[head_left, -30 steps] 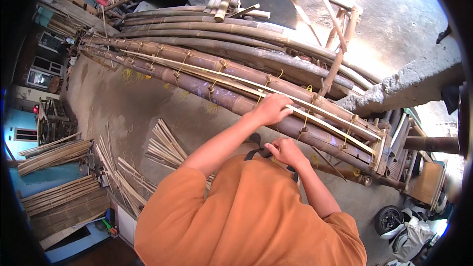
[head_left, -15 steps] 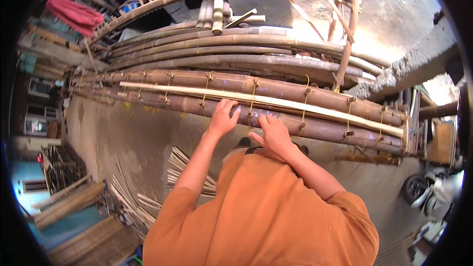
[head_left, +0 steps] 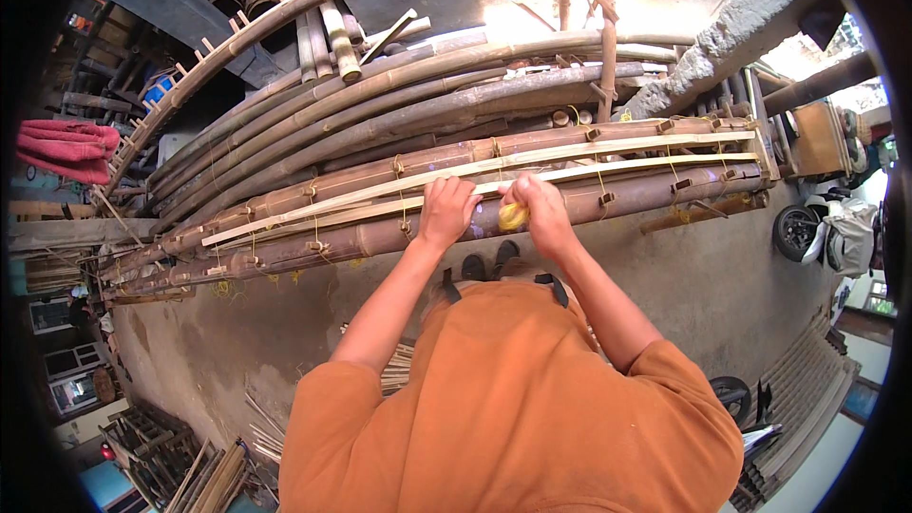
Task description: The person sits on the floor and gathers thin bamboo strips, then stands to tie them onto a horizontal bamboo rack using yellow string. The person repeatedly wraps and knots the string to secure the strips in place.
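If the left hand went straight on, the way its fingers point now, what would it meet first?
The left hand would probably first meet the upper pale bamboo strip, which it may already touch; depth is hard to judge.

This is a workshop for bamboo, partly open to daylight. Two long, thick, brown bamboo poles, set with short wooden pegs and bound with yellow cord, stretch across it like a workbench, with long, thin, pale bamboo strips lying along them. Behind is a stock of long, rounded, grey-brown bamboo poles, with short, pale green, cut bamboo lengths on top. More narrow, pale split-bamboo slats lie on the bare, stained, grey concrete floor. A grey-white motorbike stands at the right.
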The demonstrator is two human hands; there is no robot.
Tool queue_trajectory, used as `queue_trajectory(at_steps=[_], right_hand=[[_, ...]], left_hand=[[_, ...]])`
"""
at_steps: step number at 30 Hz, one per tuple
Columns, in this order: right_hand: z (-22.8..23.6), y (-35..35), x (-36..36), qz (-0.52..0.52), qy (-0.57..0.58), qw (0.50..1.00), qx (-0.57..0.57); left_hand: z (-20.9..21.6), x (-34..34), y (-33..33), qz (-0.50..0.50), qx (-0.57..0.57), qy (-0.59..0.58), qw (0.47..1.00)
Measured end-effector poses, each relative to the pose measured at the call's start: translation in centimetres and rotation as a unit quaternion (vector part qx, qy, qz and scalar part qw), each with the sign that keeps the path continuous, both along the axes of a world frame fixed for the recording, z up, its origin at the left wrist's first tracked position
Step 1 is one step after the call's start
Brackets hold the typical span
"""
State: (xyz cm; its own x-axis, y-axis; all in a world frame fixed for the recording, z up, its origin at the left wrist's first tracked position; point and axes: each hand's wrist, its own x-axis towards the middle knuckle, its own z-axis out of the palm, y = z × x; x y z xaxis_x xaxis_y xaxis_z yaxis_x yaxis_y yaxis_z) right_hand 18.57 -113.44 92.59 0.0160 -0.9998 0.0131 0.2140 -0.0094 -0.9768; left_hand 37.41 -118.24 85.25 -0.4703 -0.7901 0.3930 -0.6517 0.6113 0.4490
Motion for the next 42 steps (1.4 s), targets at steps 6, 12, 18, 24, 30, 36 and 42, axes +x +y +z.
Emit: queue_trajectory(at_steps=[6,12,18,24,30,36,42], right_hand=[[8.2,-6.7,0.9,-0.042,-0.242,0.964,0.103],[6.6,-0.4,-0.8,0.259,0.189,0.947,0.024],[-5.0,5.0,0.5,0.296,0.388,0.872,0.03],[-3.2,3.0,2.3,0.383,0.489,0.783,-0.037],[3.1,2.1,5.6,0.269,0.654,0.704,-0.065],[0.9,1.4,13.6,0.165,0.568,0.79,-0.158],[-1.1,2.6,21.5,0.097,0.53,0.828,-0.159]], left_hand=[[0.7,0.5,-2.1,-0.035,0.058,-0.021,0.998],[1.0,1.0,-2.9,-0.08,0.125,-0.023,0.989],[1.7,0.6,-2.6,-0.064,0.082,-0.09,0.99],[4.7,1.7,-0.7,0.012,0.087,-0.033,0.996],[6.6,11.2,2.4,0.216,0.163,0.097,0.958],[2.1,18.1,3.6,0.205,-0.033,-0.045,0.977],[5.1,23.8,3.3,0.156,0.152,0.14,0.966]])
